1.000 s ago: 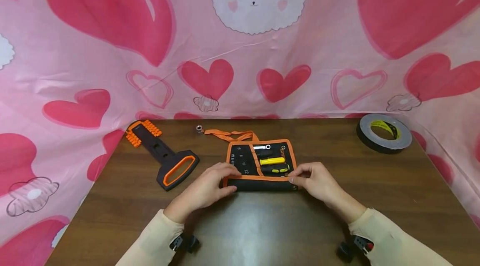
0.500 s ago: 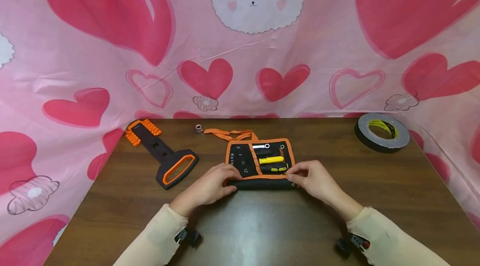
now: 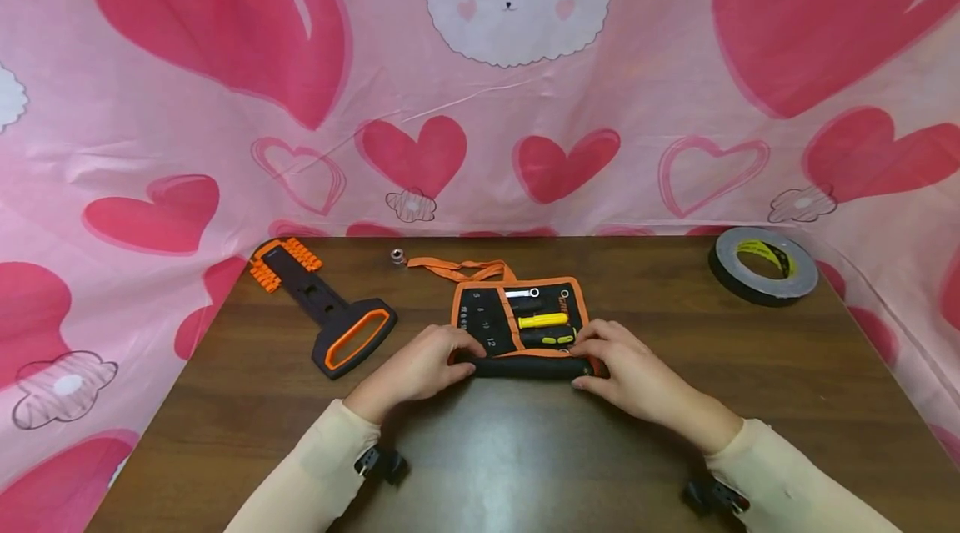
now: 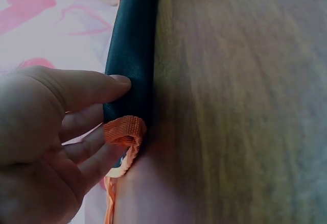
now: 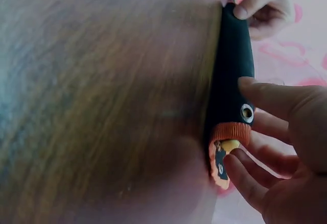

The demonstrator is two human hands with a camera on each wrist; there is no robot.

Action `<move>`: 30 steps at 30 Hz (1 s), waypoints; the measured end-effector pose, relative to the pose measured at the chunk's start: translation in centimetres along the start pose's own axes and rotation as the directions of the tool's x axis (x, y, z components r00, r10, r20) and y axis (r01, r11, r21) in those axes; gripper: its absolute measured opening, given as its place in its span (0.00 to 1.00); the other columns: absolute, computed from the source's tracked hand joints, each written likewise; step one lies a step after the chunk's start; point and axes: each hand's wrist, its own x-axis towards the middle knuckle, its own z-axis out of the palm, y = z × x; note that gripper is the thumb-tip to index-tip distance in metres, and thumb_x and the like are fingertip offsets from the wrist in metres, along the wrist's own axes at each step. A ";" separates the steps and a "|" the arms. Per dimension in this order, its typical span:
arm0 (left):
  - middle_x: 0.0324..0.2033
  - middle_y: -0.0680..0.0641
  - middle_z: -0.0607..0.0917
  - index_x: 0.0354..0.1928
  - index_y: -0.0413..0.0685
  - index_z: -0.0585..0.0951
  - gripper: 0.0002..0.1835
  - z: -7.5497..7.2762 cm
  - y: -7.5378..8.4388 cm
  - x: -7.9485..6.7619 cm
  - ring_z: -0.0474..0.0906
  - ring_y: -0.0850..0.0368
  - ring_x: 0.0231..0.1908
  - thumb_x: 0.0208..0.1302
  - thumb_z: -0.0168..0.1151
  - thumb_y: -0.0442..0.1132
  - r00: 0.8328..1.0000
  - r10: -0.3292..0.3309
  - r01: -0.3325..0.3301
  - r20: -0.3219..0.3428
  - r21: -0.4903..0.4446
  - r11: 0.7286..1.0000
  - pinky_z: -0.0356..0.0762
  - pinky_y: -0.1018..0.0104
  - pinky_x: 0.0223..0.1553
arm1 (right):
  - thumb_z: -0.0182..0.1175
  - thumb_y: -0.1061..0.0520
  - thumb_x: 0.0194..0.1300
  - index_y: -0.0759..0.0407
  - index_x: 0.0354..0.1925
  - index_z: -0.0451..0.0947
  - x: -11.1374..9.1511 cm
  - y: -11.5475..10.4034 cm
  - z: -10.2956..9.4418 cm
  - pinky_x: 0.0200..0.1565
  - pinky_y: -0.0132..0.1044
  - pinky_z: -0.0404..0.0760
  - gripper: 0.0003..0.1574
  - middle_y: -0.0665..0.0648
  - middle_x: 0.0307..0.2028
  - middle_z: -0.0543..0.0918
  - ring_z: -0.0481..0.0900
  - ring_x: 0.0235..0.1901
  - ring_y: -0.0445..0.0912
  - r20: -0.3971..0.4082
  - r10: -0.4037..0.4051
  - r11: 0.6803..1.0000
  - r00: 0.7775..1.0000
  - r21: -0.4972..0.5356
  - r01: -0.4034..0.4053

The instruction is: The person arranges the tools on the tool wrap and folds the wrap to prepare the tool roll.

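A black tool roll with orange trim point(image 3: 483, 318) lies on the table, its near side rolled into a black tube point(image 3: 525, 367). Its pockets hold a wrench point(image 3: 522, 294), a yellow screwdriver-like handle point(image 3: 543, 321) and a black-and-yellow handle point(image 3: 551, 339). My left hand point(image 3: 427, 362) grips the left end of the tube, thumb point(image 4: 121, 82) on the near face and fingers behind. At the other end my right hand point(image 3: 626, 366) grips likewise, its thumb close to a metal eyelet point(image 5: 247, 113). The right wrist view shows the rolled layers at that end.
An orange-and-black tool with a looped handle point(image 3: 330, 312) lies to the left. Behind the roll, an orange strap point(image 3: 461, 270) trails toward a small metal socket point(image 3: 397, 256). A tape roll point(image 3: 802, 276) sits at the back right, before a pink cloth backdrop point(image 3: 525, 108).
My right hand has shifted from pinching the roll's corner to gripping around the tube's end. My left hand keeps its hold, slightly shifted. The near edge is rolled slightly further from me.
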 end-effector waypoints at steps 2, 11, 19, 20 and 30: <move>0.49 0.49 0.93 0.53 0.46 0.91 0.11 -0.4 0.6 0.0 0.88 0.54 0.51 0.71 0.73 0.33 1.000 -0.014 0.014 0.007 -0.002 1.000 0.86 0.49 0.59 | 0.83 0.54 0.60 0.55 0.48 0.92 -0.1 -0.2 0.0 0.49 0.42 0.84 0.18 0.48 0.47 0.81 0.76 0.47 0.44 -0.011 -0.035 0.999 0.999 -0.042 0.034; 0.49 0.49 0.93 0.53 0.47 0.91 0.11 -0.1 0.3 -0.1 0.88 0.54 0.52 0.71 0.72 0.33 1.000 0.003 -0.003 -0.012 -0.003 1.000 0.86 0.47 0.60 | 0.82 0.63 0.57 0.58 0.53 0.88 -0.3 -0.5 0.5 0.51 0.45 0.89 0.25 0.51 0.46 0.88 0.84 0.47 0.45 -0.098 -0.203 0.968 0.974 -0.170 0.185; 0.47 0.49 0.94 0.52 0.46 0.92 0.10 0.2 -0.3 0.2 0.88 0.58 0.49 0.71 0.72 0.35 0.999 0.026 -0.026 -0.022 -0.014 1.000 0.87 0.55 0.57 | 0.86 0.63 0.51 0.64 0.51 0.88 -0.2 -1.4 1.0 0.54 0.44 0.88 0.28 0.57 0.49 0.84 0.81 0.50 0.49 -0.102 -0.323 0.903 0.941 -0.332 0.274; 0.47 0.50 0.94 0.52 0.46 0.92 0.10 0.2 -0.2 0.2 0.88 0.58 0.49 0.71 0.72 0.35 1.000 0.020 -0.021 -0.022 -0.016 1.000 0.87 0.55 0.56 | 0.86 0.63 0.52 0.64 0.51 0.88 -0.2 -1.5 1.1 0.54 0.44 0.87 0.28 0.57 0.48 0.83 0.81 0.49 0.50 -0.103 -0.325 0.895 0.940 -0.354 0.270; 0.46 0.52 0.94 0.52 0.48 0.92 0.10 -0.6 0.7 0.1 0.87 0.60 0.47 0.71 0.72 0.34 0.999 -0.037 0.037 0.013 -0.023 0.999 0.86 0.60 0.55 | 0.78 0.73 0.56 0.69 0.41 0.86 0.8 -1.8 2.0 0.38 0.40 0.84 0.15 0.60 0.34 0.80 0.75 0.33 0.50 -0.082 -0.434 0.711 0.897 -0.642 0.285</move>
